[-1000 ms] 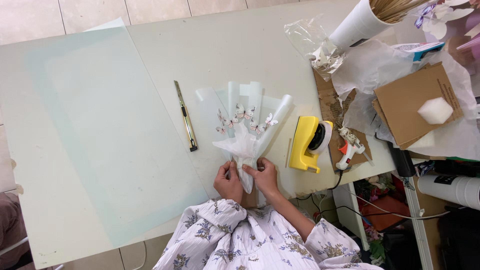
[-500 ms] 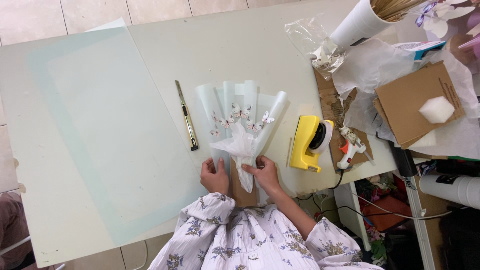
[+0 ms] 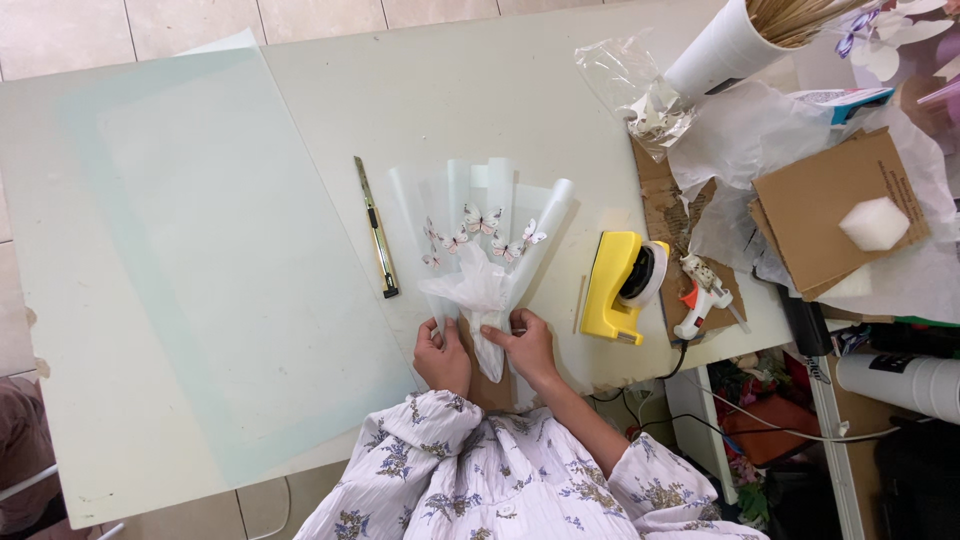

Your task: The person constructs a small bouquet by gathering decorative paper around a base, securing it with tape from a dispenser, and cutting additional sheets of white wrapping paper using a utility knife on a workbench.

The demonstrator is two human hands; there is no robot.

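The small bouquet wrap [image 3: 487, 262], a fan of translucent pale sheets with little paper butterflies [image 3: 481, 232] tucked in above a puff of white tissue, lies flat on the white table [image 3: 450, 90] just in front of the person, its narrow stem end pointing at them; the left hand [image 3: 443, 357] presses that gathered base from one side with fingers curled together on the sheet, and the right hand [image 3: 528, 345] pinches the tissue tail from the other side, fingers closed on it; the folds look loose, so I judge that an uneven squeeze could let the fan spring open or crease the thin film, and a slip might knock the butterflies askew; just left of the wrap lies a utility knife [image 3: 376, 226], near enough that a sliding sheet could catch on it; just right of the wrap sits a yellow tape dispenser [image 3: 620, 285], and beyond that a glue gun [image 3: 702, 297] on cardboard, whose tip could mar the film if still hot; far left of the wrap spreads a large frosted sheet [image 3: 190, 270].
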